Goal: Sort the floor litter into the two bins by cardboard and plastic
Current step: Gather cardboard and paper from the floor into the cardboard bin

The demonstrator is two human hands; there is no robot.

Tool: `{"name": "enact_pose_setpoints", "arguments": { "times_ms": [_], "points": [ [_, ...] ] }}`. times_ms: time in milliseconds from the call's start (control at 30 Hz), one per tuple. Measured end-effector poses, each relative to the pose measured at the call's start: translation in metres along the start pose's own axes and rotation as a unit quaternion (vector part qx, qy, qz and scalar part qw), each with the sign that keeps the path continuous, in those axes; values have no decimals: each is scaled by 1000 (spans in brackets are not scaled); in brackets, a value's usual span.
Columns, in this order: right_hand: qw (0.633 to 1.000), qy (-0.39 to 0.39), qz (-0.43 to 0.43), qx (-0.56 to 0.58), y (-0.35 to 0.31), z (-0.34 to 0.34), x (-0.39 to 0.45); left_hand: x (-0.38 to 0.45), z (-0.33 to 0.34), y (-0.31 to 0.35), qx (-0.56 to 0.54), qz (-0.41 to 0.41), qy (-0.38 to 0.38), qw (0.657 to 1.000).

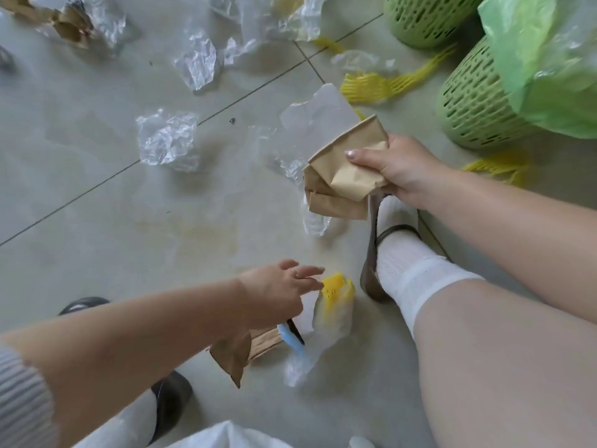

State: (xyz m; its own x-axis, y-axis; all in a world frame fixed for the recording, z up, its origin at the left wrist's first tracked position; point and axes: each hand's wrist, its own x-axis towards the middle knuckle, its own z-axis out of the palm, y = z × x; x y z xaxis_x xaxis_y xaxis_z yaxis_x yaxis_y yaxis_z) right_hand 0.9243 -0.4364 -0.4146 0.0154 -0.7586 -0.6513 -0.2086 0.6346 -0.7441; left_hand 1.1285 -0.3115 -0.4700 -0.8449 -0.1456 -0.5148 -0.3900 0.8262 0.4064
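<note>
My right hand (399,168) grips a bundle of crushed brown cardboard pieces (342,174), a flattened paper cup among them, held above the floor. My left hand (277,294) reaches low with fingers spread, holding nothing, right over a small pile: a brown cardboard scrap (234,352), a clear plastic bag with yellow foam net (334,299) and a blue strip (292,342). Two green perforated bins stand at the upper right, the nearer bin (468,101) with a green plastic bag (542,56) spilling over it, the farther bin (423,17) behind.
Crumpled clear plastic (168,140) and another clear plastic wad (197,64) lie on the tiled floor, with more at the top. Yellow foam netting (371,87) lies near the bins. Brown cardboard scraps (69,25) sit at top left. My right foot (394,253) rests beside the pile.
</note>
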Motion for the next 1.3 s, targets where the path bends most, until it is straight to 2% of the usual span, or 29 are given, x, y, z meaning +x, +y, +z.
{"name": "enact_pose_setpoints", "arguments": {
  "times_ms": [67, 200, 300, 400, 567, 700, 767, 833, 933, 1067, 1167, 1300],
  "points": [
    [1000, 5, -3, 8, 4, -3, 3, 19, 9, 3, 45, 5, -27, 999],
    [1000, 7, 2, -26, 19, -2, 5, 28, 16, -2, 8, -34, -18, 999],
    [999, -6, -8, -46, 24, 2, 3, 17, 11, -9, -54, -124, 46, 990],
    [999, -17, -11, -33, 22, 2, 4, 0, 11, -23, -150, -200, 34, 968],
    [999, 10, -2, 31, 6, -4, 4, -33, -27, -53, -227, -244, 91, 938],
    [993, 53, -20, 105, -23, -11, 4, -52, -88, -85, -216, -287, 138, 923],
    [988, 76, -38, 131, -38, -18, 5, -61, -125, -96, -218, -340, 169, 899],
    [981, 104, -62, 153, -54, -29, 7, -68, -156, -108, -280, -384, 233, 849],
    [966, 165, -95, 173, -83, -50, 12, -67, -211, -122, -372, -384, 359, 765],
    [937, 270, -112, 193, -129, -86, 13, -44, -282, -132, -382, -379, 493, 684],
    [914, 316, -110, 229, -161, -121, 9, -19, -330, -143, -396, -359, 536, 653],
    [913, 328, -128, 207, -193, -159, 16, 19, -386, -157, -405, -343, 556, 640]
  ]
}}
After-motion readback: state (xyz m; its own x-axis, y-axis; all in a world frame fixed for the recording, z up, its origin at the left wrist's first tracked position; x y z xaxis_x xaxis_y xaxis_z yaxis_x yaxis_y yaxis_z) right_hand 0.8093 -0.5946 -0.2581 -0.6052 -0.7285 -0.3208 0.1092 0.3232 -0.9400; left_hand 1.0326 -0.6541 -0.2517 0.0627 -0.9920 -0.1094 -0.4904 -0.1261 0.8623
